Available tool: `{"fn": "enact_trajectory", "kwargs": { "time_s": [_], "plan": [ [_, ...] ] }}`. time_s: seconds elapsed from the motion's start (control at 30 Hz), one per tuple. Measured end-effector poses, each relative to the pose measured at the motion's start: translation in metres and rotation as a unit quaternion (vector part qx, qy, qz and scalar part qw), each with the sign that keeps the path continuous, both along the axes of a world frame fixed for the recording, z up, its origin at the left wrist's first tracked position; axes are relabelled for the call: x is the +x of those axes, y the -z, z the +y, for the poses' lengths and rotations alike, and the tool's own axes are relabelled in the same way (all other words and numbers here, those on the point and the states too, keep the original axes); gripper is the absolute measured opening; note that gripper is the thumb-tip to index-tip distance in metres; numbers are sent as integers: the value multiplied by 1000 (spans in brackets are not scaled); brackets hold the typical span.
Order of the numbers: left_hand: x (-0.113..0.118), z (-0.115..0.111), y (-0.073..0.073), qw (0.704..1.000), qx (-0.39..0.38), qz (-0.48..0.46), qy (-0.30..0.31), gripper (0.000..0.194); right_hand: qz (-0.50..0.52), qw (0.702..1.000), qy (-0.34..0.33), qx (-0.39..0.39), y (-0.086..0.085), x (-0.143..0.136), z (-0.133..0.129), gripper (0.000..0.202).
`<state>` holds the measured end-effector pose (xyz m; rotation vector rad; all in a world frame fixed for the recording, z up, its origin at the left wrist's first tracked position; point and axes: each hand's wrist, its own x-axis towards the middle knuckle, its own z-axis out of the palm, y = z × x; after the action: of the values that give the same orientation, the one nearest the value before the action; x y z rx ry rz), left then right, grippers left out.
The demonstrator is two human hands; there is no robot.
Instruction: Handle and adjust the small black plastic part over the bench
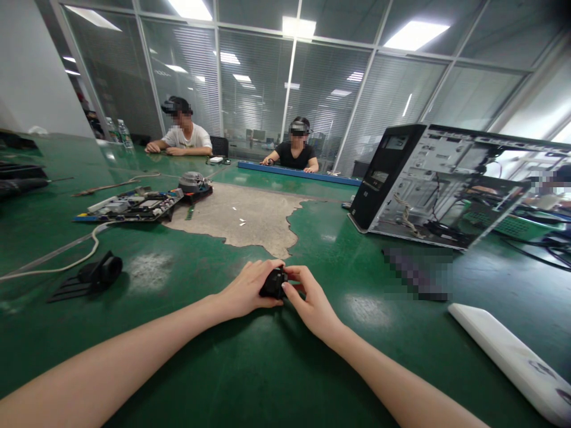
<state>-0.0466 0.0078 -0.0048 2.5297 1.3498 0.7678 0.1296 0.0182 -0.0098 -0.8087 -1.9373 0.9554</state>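
Observation:
A small black plastic part [273,283] is between my two hands, just above the green table. My left hand [250,285] wraps round it from the left, thumb below and fingers over the top. From the right, my right hand [312,297] pinches its edge with thumb and fingertips. Much of the part is hidden by the fingers, so its exact kind cannot be made out. Off to the left lies a black plastic piece with a round end and flat prongs [100,273].
A computer motherboard [134,205] and a round cooler [195,183] lie at left beside a bare patch of tabletop [250,214]. An opened computer case [414,190] stands at right, with a long white object [504,356] nearer. Two people sit across the table.

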Motion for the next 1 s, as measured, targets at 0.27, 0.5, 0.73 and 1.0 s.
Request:
{"fn": "enact_trajectory", "kwargs": {
  "time_s": [0.27,0.5,0.73,1.0],
  "plan": [
    [0,0,0,1000,4,-9,7,61,10,998,-5,59,-1,1,-3,8],
    [0,0,0,1000,0,-1,-2,61,-5,1000,2,13,-1,0,-2,24],
    [0,-2,-1,1000,0,-8,4,59,-5,999,0,51,-2,1,-3,15],
    [0,0,2,1000,7,-7,-2,62,-15,999,2,38,1,1,-2,26]
  ]
}}
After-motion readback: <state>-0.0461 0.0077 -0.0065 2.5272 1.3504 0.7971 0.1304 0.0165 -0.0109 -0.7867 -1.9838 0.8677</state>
